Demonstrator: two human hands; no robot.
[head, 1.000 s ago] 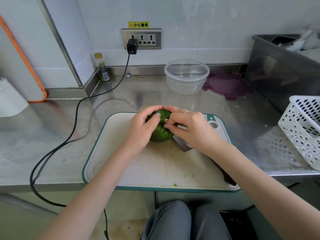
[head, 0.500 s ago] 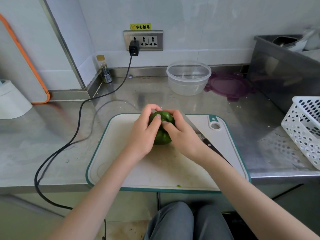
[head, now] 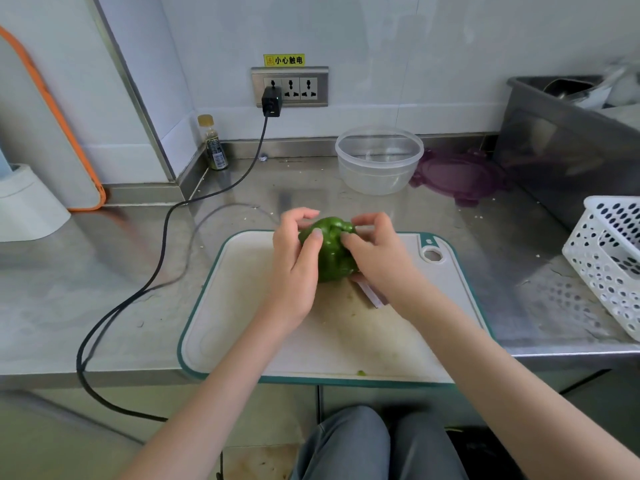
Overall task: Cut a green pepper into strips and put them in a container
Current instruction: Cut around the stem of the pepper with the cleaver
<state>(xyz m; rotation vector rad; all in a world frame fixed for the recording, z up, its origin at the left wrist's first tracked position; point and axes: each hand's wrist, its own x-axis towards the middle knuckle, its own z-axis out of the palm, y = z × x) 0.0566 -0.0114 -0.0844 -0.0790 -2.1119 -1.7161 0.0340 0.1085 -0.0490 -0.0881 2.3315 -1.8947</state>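
A green pepper (head: 333, 247) stands on the far part of the white cutting board (head: 242, 320) with a teal rim. My left hand (head: 294, 268) grips its left side, thumb on the front and fingers curled over the top. My right hand (head: 377, 258) holds the right side, its fingertips pinching at the pepper's top. A knife blade (head: 372, 295) lies flat on the board under my right wrist, mostly hidden. The clear plastic container (head: 379, 161) sits empty behind the board.
A purple lid (head: 457, 174) lies right of the container. A white perforated basket (head: 613, 258) stands at the right edge, a steel bin (head: 561, 157) behind it. A black cable (head: 166, 237) crosses the steel counter on the left; a small bottle (head: 213, 143) stands in the corner.
The pepper has been turned and tilted between both hands, its top now facing up. My right fingers have shifted from its front to its top. The knife stays on the board.
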